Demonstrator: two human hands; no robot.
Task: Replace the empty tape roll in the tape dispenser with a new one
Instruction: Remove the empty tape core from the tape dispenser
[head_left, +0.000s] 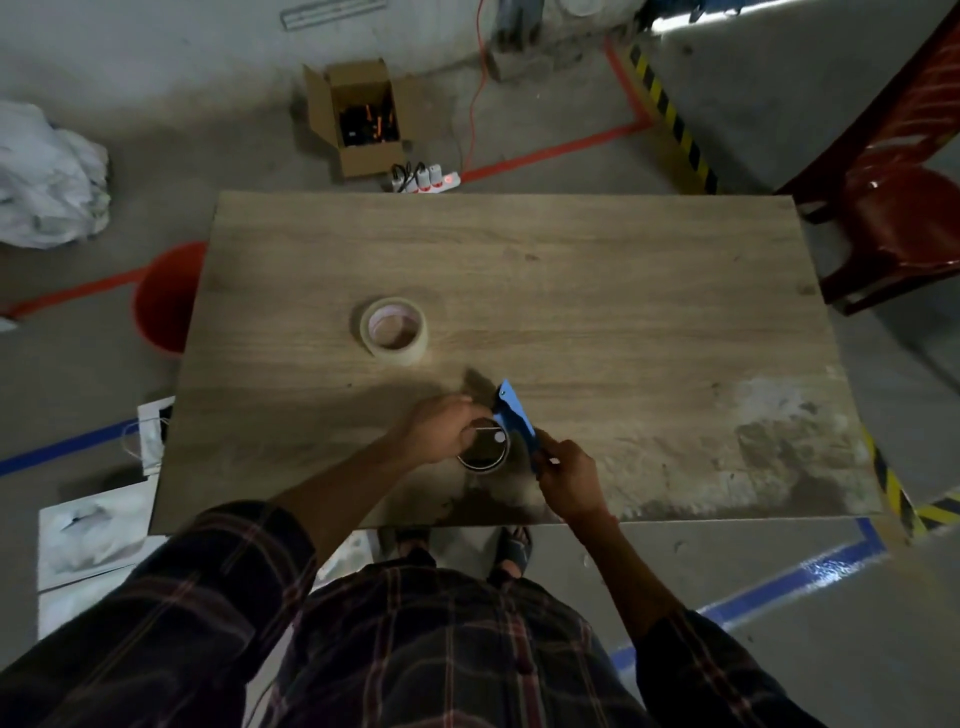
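Left hand (441, 427) on empty roll (487, 453), right hand (569, 480) on dispenser (514, 415) (blue)

Right grip (569, 480) hides part of the dispenser (514, 413); left grip (441, 428) overlaps the roll (480, 469).

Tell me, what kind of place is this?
Probably a workshop or warehouse. The bare concrete floor has red tape lines and yellow-black hazard stripes, and an open cardboard box and a power strip sit on it beyond the wooden table.
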